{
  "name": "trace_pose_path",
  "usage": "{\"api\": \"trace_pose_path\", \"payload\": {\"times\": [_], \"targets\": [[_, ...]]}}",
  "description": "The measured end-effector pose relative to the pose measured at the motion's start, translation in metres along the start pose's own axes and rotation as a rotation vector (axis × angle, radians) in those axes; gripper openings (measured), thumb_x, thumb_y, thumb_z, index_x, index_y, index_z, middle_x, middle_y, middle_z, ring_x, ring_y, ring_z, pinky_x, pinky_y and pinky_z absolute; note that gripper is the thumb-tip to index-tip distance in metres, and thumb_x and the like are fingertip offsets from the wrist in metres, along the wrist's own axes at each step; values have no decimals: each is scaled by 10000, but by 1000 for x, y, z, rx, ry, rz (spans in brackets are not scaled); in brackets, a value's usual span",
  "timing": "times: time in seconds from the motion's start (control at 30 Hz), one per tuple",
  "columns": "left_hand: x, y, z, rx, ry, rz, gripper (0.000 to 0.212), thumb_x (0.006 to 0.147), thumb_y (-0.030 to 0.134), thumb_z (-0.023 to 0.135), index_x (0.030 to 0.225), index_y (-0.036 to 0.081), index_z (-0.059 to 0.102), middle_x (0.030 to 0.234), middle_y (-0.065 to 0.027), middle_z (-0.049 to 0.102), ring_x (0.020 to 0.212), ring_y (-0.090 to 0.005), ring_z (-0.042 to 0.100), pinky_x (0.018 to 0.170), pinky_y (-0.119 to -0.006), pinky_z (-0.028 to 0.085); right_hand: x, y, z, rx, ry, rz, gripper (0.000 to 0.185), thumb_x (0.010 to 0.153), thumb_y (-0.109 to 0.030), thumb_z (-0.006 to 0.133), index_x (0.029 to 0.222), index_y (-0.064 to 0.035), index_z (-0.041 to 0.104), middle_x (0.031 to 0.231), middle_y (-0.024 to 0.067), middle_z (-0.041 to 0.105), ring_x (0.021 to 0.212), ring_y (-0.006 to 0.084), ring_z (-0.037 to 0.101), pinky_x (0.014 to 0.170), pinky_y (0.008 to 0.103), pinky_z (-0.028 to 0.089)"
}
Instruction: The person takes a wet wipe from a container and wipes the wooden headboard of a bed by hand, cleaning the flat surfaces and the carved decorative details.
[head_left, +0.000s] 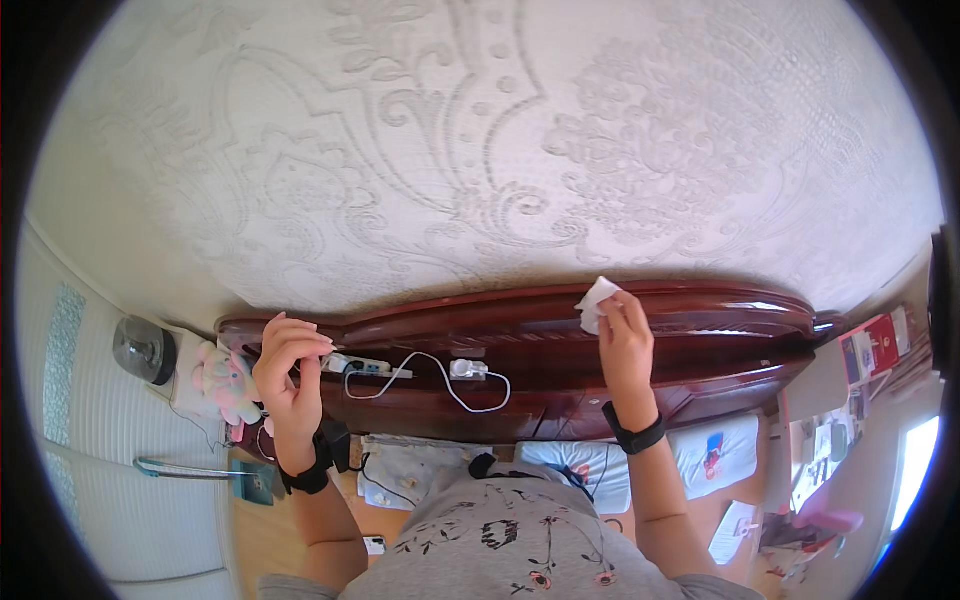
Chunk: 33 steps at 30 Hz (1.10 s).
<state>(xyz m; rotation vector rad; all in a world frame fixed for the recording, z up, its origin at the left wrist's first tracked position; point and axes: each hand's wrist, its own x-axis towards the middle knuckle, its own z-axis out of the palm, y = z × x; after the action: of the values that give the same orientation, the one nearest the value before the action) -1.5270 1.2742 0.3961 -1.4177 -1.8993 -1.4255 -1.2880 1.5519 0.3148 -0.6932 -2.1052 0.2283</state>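
My right hand (627, 346) pinches a crumpled white tissue or cloth (598, 306) against the upper rail of a dark red-brown wooden headboard (720, 319). On the left, my left hand (289, 371) is raised with bent fingers, the thumb apart from them, and I see nothing held in it. Just right of its fingertips lies a white power strip (360, 367) on the headboard ledge. A white cable (431, 358) winds along the ledge to a white plug or charger (468, 369). Black bands circle both wrists.
Embossed pale wallpaper (420, 150) rises behind the headboard. Pillows (716, 456) lie below it. At left are a domed dark-based object (145, 350), a pastel plush toy (227, 381) and a blue dustpan (253, 482). A cluttered shelf unit (814, 375) stands at right.
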Motion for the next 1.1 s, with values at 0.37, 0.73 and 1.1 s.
{"api": "trace_pose_path", "payload": {"times": [0.37, 0.73, 1.1], "targets": [[-31, -68, -49, -73, 34, -79, 157, 678, -89, 556, 724, 44, 625, 763, -56, 639, 815, -238, 588, 934, -434, 393, -5, -108, 103, -3, -316, -313, 195, 729, 23, 589, 924, 8, 602, 1038, 111, 577, 893, 273, 612, 710, 358, 534], [-69, -100, -93, -26, 16, -189, 178, 676, -87, 556, 736, 56, 643, 774, -62, 632, 829, -242, 590, 921, -421, 397, -28, -182, 216, -64, -336, -635, 181, 675, -52, 585, 841, 15, 614, 947, 85, 540, 887, 198, 571, 748, 275, 520], [-126, -90, -152, 106, 83, -373, 145, 678, -114, 548, 727, 6, 612, 772, -99, 622, 818, -261, 580, 840, -368, 430, -56, -218, 297, -138, -392, -783, 216, 716, -101, 570, 901, -5, 630, 930, 69, 535, 938, 187, 565, 757, 246, 513]]}}
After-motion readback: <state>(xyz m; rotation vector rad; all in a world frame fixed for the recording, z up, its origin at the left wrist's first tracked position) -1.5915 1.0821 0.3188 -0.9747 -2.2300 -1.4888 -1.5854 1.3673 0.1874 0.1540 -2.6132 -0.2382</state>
